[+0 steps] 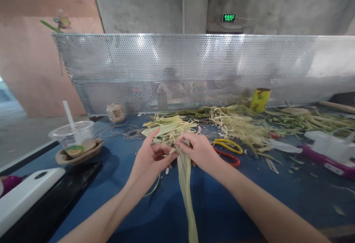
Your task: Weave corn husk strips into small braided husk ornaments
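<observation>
Between my hands hangs a long, flat, pale green strip of dried leaf (186, 191), its lower end running toward me over the blue tabletop. My right hand (198, 148) pinches the strip near its top, thumb against fingers. The thumb and a fingertip of my left hand (152, 156) close on the strip's upper edge from the left; its index finger points upward. Just beyond lies a heap of pale leaves (162, 122), partly hidden by my fingers. Beside my right wrist are a yellow handle loop (229, 145) and a red handle loop (231, 158); what they join is hidden.
Frayed fibres (235, 128) and a yellow roll (260, 100) lie toward the perforated metal screen (124, 69). At left are a lidded plastic cup (74, 134) in a cardboard tray and a white object (30, 195). A purple-and-white tool (327, 161) is at right. A person sits behind the screen.
</observation>
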The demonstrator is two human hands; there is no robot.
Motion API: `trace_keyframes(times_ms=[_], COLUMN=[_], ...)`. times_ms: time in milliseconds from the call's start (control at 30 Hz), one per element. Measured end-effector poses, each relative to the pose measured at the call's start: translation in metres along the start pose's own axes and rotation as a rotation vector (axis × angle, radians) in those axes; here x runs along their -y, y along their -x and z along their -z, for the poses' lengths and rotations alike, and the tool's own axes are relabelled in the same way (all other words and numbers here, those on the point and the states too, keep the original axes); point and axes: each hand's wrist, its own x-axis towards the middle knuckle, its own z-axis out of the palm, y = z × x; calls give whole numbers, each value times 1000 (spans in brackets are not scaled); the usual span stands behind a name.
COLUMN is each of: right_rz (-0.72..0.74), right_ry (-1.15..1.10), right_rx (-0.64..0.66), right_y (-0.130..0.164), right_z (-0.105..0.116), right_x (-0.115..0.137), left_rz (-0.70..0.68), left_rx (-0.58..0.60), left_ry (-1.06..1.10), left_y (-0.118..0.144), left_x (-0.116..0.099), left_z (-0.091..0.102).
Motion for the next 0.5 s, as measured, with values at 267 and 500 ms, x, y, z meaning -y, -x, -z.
trace_keyframes(times_ms=[267,500], right_rz=[2,-51], right_ry=[-15,-77], right_rx=[-13,-35], right_y=[1,2], right_z=[3,2], right_x=[2,3], left_rz=[143,-12], left_rx=[54,2], left_ry=[198,30], left_y=[1,2], left_x=[4,-5], left_z=[-4,-4])
